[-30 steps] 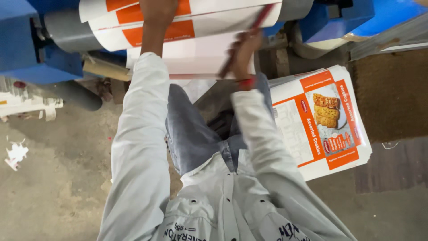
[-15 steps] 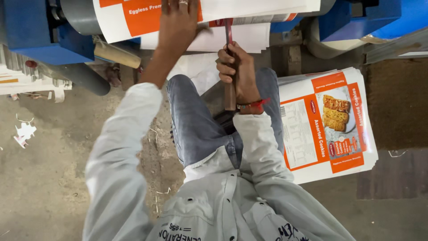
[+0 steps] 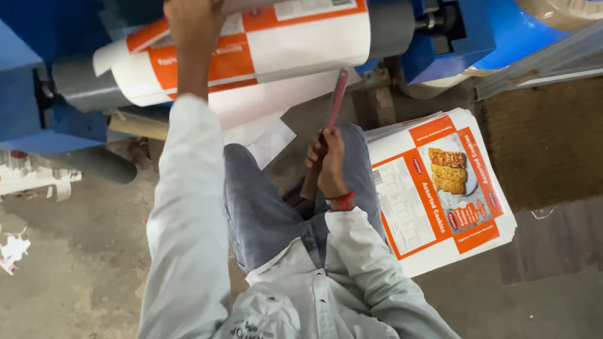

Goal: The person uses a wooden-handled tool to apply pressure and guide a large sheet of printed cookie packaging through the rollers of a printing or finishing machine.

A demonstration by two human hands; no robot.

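Head view: left hand [image 3: 195, 25] presses flat on the glossy printed roll [image 3: 251, 50]; right hand [image 3: 328, 164] grips a slim red blade [image 3: 337, 100] beside stacked sheets [image 3: 440, 188].

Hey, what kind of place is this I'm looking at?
Probably a print or packaging workshop. A blue machine carries a roll of printed sheet, a stack of printed sheets lies on the concrete floor, and the right hand holds a red blade.

Orange-white printed sheets [image 3: 440, 194], right; roll [image 3: 251, 50]

Left hand [image 3: 195, 25] outstretched — right hand [image 3: 330, 166] fisted.
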